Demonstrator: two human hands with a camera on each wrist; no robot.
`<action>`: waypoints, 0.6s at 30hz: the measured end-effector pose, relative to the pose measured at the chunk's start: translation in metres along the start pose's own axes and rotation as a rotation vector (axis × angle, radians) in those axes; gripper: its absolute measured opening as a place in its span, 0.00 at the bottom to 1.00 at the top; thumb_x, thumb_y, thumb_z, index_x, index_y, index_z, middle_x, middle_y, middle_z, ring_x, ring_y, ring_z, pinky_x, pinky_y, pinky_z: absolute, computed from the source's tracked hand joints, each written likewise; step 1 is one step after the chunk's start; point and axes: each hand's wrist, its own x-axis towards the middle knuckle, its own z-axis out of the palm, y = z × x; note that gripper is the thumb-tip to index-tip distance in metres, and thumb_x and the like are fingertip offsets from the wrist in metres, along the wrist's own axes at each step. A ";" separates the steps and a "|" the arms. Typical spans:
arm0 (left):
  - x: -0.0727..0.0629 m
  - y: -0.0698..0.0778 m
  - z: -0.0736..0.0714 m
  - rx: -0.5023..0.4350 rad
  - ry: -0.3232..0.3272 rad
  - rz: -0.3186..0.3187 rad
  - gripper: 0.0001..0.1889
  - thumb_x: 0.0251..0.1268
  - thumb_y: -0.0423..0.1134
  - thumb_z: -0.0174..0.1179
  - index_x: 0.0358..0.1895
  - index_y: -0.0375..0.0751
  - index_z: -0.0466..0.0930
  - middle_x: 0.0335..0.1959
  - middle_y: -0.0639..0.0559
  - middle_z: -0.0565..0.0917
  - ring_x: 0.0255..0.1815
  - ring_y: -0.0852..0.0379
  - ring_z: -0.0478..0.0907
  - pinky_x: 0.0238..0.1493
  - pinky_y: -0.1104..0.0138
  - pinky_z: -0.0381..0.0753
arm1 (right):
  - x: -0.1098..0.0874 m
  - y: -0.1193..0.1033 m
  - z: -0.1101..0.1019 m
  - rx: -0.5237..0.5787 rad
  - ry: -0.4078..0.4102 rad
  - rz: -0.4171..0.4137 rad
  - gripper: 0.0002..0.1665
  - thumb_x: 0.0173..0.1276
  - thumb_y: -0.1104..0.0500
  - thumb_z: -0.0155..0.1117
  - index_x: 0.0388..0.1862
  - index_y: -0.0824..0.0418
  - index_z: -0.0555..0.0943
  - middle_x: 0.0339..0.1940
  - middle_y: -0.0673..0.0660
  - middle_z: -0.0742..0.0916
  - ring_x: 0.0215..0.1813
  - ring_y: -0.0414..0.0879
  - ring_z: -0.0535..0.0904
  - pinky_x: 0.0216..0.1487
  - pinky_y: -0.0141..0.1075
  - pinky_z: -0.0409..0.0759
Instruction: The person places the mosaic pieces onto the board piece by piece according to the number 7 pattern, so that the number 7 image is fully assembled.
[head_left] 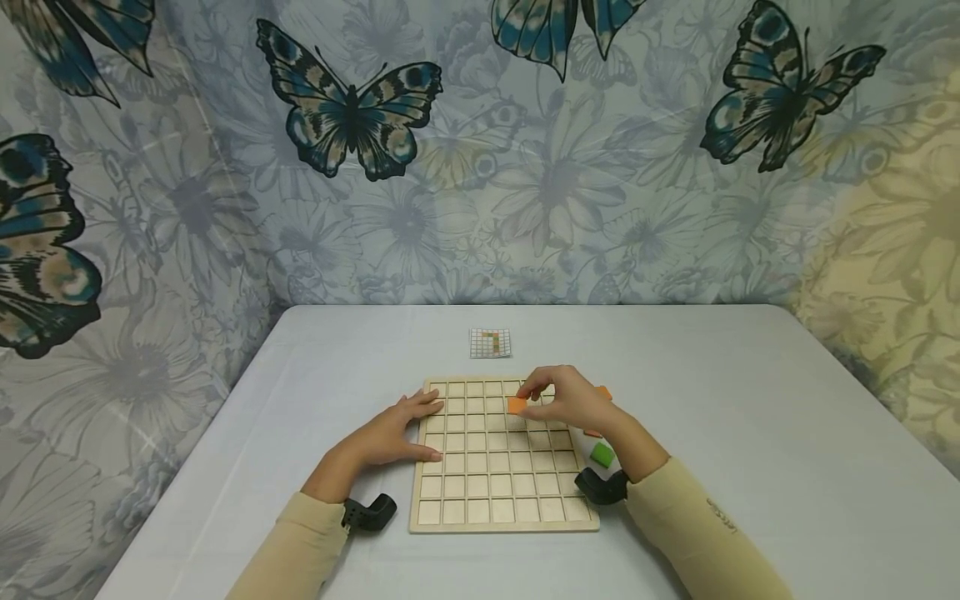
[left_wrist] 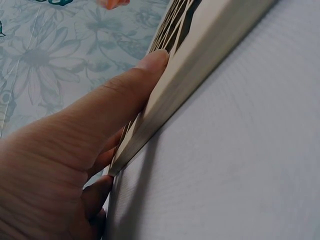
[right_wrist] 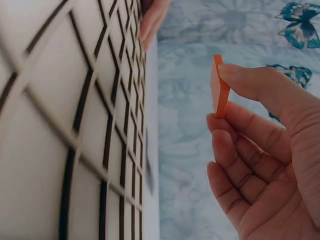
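A pale wooden grid board (head_left: pixel 504 527) lies on the white table. Over its upper right part my right hand (head_left: pixel 572 402) pinches a thin square orange tile (right_wrist: pixel 220 90) between thumb and index finger. The right wrist view shows this tile raised off the grid, held by two opposite edges. My left hand (head_left: pixel 386 432) rests at the board's left edge, fingers spread, with the thumb (left_wrist: pixel 152 62) laid on the rim. To the right of the board, partly behind my right forearm, are a green tile (head_left: pixel 602 454) and orange tiles (head_left: pixel 604 392).
A small card (head_left: pixel 491 343) printed with a grid and a coloured pattern lies beyond the board's far edge. Black wrist devices (head_left: pixel 371 512) stick out from both wrists near the board's sides. Butterfly-patterned fabric (head_left: pixel 480 208) hangs behind the table.
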 end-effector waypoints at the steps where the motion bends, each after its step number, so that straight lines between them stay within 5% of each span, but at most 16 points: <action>1: 0.000 0.000 0.000 0.000 0.000 0.000 0.44 0.45 0.55 0.70 0.69 0.47 0.64 0.75 0.50 0.55 0.74 0.34 0.40 0.70 0.38 0.46 | 0.004 -0.002 0.002 0.003 -0.004 0.005 0.10 0.57 0.58 0.69 0.39 0.59 0.84 0.39 0.54 0.86 0.40 0.44 0.78 0.42 0.44 0.80; 7: -0.001 0.000 0.000 0.000 -0.001 -0.011 0.44 0.45 0.55 0.70 0.69 0.48 0.64 0.75 0.51 0.54 0.74 0.33 0.40 0.70 0.38 0.46 | 0.023 -0.009 0.011 0.014 -0.025 0.042 0.11 0.57 0.58 0.69 0.40 0.58 0.84 0.40 0.53 0.86 0.40 0.43 0.78 0.39 0.33 0.79; 18: -0.001 0.001 -0.001 -0.006 0.000 -0.017 0.43 0.46 0.56 0.70 0.68 0.48 0.65 0.75 0.51 0.55 0.74 0.32 0.40 0.69 0.37 0.46 | 0.052 -0.010 0.025 0.035 -0.032 0.050 0.12 0.57 0.58 0.70 0.40 0.60 0.85 0.39 0.55 0.86 0.39 0.43 0.80 0.40 0.32 0.80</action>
